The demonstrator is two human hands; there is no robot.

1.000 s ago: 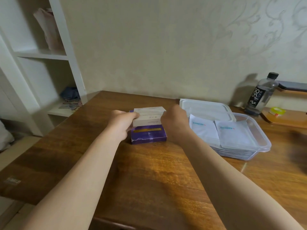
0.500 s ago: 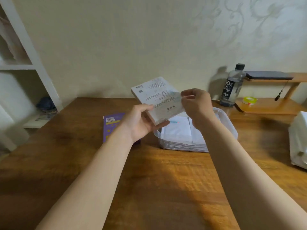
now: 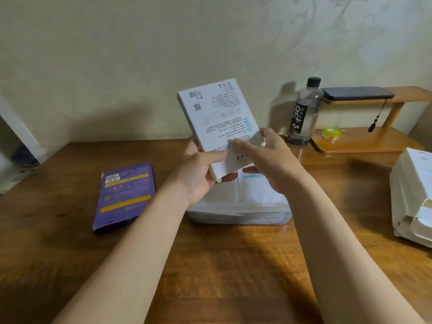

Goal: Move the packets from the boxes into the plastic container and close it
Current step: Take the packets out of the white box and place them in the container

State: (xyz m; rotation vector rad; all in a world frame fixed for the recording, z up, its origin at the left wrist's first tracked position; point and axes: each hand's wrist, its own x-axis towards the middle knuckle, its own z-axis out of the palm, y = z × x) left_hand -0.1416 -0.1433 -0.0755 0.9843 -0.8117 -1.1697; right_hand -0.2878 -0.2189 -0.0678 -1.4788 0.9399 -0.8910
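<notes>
— What have you got in your hands?

— My left hand (image 3: 198,176) is wrapped around the lower corner of the white box (image 3: 219,122), thumb on its printed face. I hold it tilted up, directly above the plastic container (image 3: 238,213). My right hand (image 3: 268,164) is at the box's lower end, fingers spread and blurred; whether it grips the box I cannot tell.

— And the container?

— It sits on the wooden table (image 3: 210,265), open, with white packets (image 3: 254,192) lying flat inside, one showing a teal stripe.

— Anything else near it?

— Left of the container lies the purple box (image 3: 125,195), flat on the table and apart from it. Behind the container to the right stands a clear bottle (image 3: 304,111) with a black cap. Far right of the container sits a white stack (image 3: 411,195) at the table's edge.
</notes>
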